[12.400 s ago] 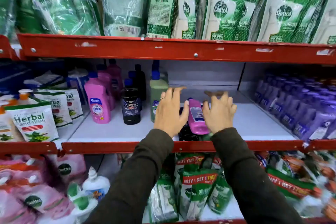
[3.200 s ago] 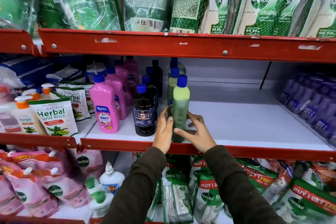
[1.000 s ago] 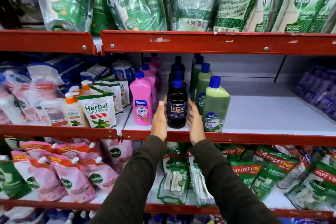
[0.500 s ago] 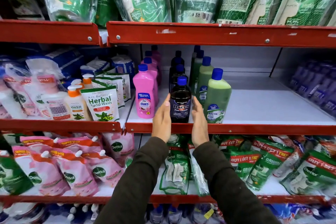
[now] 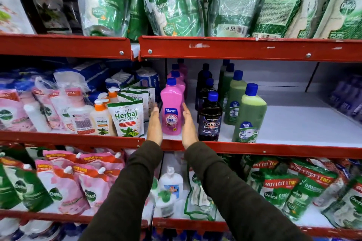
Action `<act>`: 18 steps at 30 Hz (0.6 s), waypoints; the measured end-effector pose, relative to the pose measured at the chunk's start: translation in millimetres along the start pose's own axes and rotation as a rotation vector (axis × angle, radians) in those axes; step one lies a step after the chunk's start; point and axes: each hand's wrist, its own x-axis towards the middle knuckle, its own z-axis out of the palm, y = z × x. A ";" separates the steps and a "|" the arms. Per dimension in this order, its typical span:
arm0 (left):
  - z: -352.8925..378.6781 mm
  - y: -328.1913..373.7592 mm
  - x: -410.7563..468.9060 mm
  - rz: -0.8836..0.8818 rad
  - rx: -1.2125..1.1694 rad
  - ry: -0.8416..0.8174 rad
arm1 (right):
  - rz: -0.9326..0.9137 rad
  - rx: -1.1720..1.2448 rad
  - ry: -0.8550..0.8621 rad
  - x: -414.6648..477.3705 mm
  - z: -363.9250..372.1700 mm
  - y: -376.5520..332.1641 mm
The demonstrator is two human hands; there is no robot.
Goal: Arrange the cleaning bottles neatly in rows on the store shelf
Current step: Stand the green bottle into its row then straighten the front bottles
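On the white middle shelf (image 5: 297, 123) stand three rows of blue-capped bottles running front to back: pink ones, black ones and green ones. The front pink bottle (image 5: 172, 117) stands upright at the shelf's front edge. My left hand (image 5: 154, 126) is held flat just left of it, with a small gap. My right hand (image 5: 188, 127) is flat on its right side, fingertips against the bottle. The front black bottle (image 5: 210, 121) and the front green bottle (image 5: 249, 115) stand untouched to the right.
Herbal hand wash pouches (image 5: 126, 118) and pump bottles (image 5: 100, 117) crowd the shelf just left of the pink row. Purple bottles (image 5: 348, 100) line the far right. Green refill pouches (image 5: 176, 2) hang over the red rail (image 5: 235, 49) above. More pouches fill the shelf below.
Both hands have left the front black bottle and shifted left, and now flank the front pink bottle. The camera view has also shifted left.
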 end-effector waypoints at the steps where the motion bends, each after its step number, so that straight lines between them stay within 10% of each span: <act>1: -0.5 3.5 1.9 -0.007 0.007 -0.040 | 0.016 0.043 0.006 4.2 1.1 1.6; 18: -9.6 -0.4 -46.7 0.163 0.151 0.068 | -0.153 -0.079 -0.015 -39.6 -8.9 13.6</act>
